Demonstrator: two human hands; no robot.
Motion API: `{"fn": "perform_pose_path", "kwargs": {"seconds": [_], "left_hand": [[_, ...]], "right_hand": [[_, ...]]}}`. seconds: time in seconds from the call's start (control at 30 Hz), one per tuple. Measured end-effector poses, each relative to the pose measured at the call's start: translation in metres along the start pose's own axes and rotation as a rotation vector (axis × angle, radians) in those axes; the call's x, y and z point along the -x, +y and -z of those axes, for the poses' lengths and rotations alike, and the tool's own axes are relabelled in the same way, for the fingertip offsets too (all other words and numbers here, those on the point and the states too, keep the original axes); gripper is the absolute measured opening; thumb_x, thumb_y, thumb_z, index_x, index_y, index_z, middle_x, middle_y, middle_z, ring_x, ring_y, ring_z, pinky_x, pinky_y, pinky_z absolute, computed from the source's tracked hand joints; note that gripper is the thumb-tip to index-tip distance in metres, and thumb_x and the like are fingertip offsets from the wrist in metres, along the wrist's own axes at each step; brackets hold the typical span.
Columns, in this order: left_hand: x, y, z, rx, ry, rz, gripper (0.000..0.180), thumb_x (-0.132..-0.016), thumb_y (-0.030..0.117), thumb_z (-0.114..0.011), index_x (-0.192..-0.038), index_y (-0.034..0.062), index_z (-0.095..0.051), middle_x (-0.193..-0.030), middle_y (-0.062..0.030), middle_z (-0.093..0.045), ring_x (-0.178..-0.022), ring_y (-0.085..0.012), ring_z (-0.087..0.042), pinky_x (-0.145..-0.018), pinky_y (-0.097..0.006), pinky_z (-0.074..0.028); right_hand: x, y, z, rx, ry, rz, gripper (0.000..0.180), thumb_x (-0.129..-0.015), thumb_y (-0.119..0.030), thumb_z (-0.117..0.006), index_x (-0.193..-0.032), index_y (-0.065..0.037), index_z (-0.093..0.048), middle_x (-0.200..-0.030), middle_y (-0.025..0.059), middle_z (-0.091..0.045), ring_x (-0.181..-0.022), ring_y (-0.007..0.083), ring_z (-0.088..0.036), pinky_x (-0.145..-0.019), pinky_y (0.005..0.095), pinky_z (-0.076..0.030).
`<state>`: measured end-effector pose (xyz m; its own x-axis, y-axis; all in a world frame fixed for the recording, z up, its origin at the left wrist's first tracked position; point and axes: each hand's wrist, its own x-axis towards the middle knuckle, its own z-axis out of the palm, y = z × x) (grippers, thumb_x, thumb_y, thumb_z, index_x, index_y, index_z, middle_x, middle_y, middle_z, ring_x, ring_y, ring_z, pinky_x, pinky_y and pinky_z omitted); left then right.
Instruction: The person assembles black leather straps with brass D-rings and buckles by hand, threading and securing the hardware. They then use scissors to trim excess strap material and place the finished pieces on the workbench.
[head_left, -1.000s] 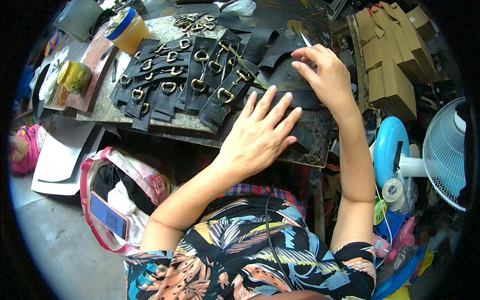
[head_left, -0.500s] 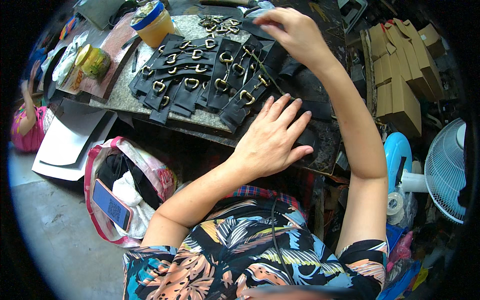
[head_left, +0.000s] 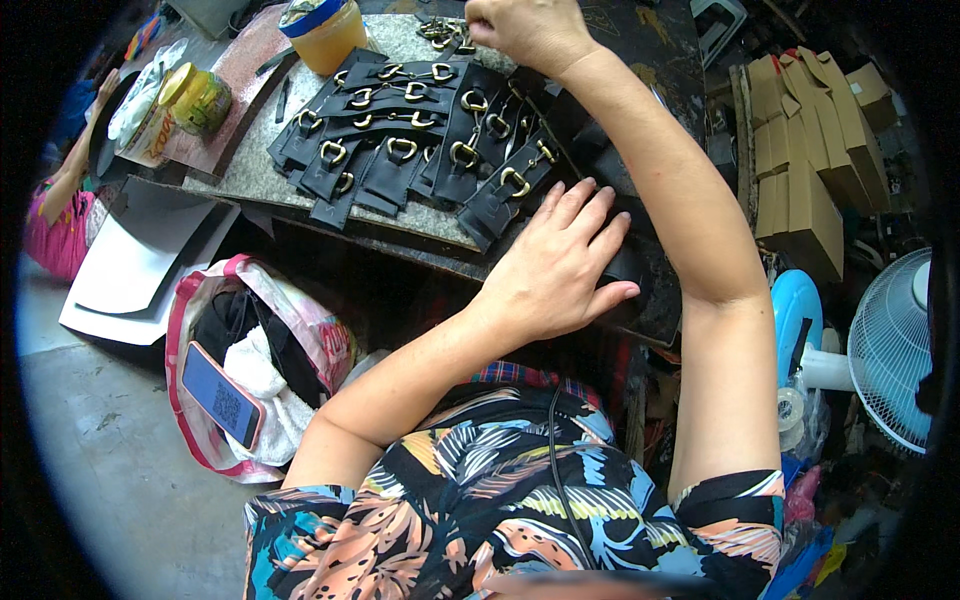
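My left hand (head_left: 560,255) lies palm down with its fingers stretched out, resting on dark material near the table's front edge. My right hand (head_left: 525,32) reaches to the far side, its fingers curled in beside a pile of metal clasps (head_left: 440,32). What those fingers hold, if anything, is hidden. Left of my hands lie several black straps (head_left: 390,172) with gold-coloured D-shaped rings and snap hooks, set out in overlapping rows. The nearest strap (head_left: 487,210) slants toward my left fingertips.
A blue-rimmed tub (head_left: 325,38) and a yellow-lidded jar (head_left: 195,100) stand on the table (head_left: 250,190). Below is a bag (head_left: 180,400) holding a phone (head_left: 222,395). Cardboard boxes (head_left: 800,200) and a fan (head_left: 890,350) are at right. Another person's arm (head_left: 75,175) shows far left.
My right hand has moved left and farther away, toward the metal clasps, and its fingers have curled in. My left hand stays flat in nearly the same place. The view has shifted slightly.
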<state>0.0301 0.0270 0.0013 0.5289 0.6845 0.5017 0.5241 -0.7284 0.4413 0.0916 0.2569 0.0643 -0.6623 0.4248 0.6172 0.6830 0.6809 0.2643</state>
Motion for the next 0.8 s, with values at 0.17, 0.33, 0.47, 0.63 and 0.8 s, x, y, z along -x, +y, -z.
{"fn": "perform_pose_path", "kwargs": {"seconds": [0.17,0.33,0.47,0.63,0.8], "left_hand": [[0.0,-0.001,0.001,-0.016,0.0,0.012,0.066,-0.093,0.047,-0.07,-0.137,-0.001,-0.06,-0.145,-0.0257,-0.053,-0.139,-0.0441,-0.046,-0.119,-0.056,-0.037],[0.002,-0.006,0.0,0.09,0.104,-0.003,0.076,-0.089,0.044,-0.076,-0.145,-0.0026,-0.052,-0.146,-0.0255,-0.053,-0.139,-0.045,-0.047,-0.119,-0.05,-0.038],[0.01,-0.018,0.005,0.315,0.316,-0.07,0.05,-0.092,0.022,-0.072,-0.135,-0.0015,-0.061,-0.136,-0.0245,-0.059,-0.128,-0.0427,-0.057,-0.11,-0.048,-0.046],[0.009,-0.02,0.011,0.462,0.466,-0.123,0.039,-0.094,0.005,-0.065,-0.132,-0.0006,-0.063,-0.132,-0.02,-0.063,-0.12,-0.0343,-0.062,-0.104,-0.042,-0.049],[-0.009,-0.003,0.016,0.473,0.472,0.032,0.059,-0.084,0.003,-0.08,-0.137,-0.0007,-0.056,-0.132,-0.0194,-0.063,-0.123,-0.0334,-0.062,-0.106,-0.04,-0.049]], "right_hand": [[0.004,0.007,0.056,-0.225,0.049,-0.362,0.02,-0.088,-0.027,-0.067,-0.087,-0.009,-0.075,-0.08,0.019,-0.073,-0.077,0.0397,-0.072,-0.072,0.0481,-0.058],[0.053,0.007,0.146,-0.952,-0.099,-0.722,0.008,-0.089,-0.005,-0.067,-0.083,0.001,-0.069,-0.069,0.0071,-0.071,-0.061,0.0103,-0.063,-0.056,0.0261,-0.048],[0.11,-0.012,0.194,-0.968,-0.125,-0.784,0.01,-0.092,0.001,-0.061,-0.082,0.001,-0.063,-0.069,-0.001,-0.06,-0.061,0.0047,-0.053,-0.054,0.0233,-0.042],[0.161,-0.024,0.198,-0.751,-0.41,-0.668,0.018,-0.104,-0.018,-0.061,-0.101,-0.001,-0.064,-0.079,-0.0021,-0.053,-0.074,0.0052,-0.05,-0.066,0.0228,-0.041],[0.178,-0.038,0.196,-0.887,-0.337,-0.557,0.019,-0.105,-0.018,-0.062,-0.11,0.0,-0.067,-0.088,-0.0011,-0.061,-0.08,0.0053,-0.053,-0.071,0.0222,-0.044]]}}
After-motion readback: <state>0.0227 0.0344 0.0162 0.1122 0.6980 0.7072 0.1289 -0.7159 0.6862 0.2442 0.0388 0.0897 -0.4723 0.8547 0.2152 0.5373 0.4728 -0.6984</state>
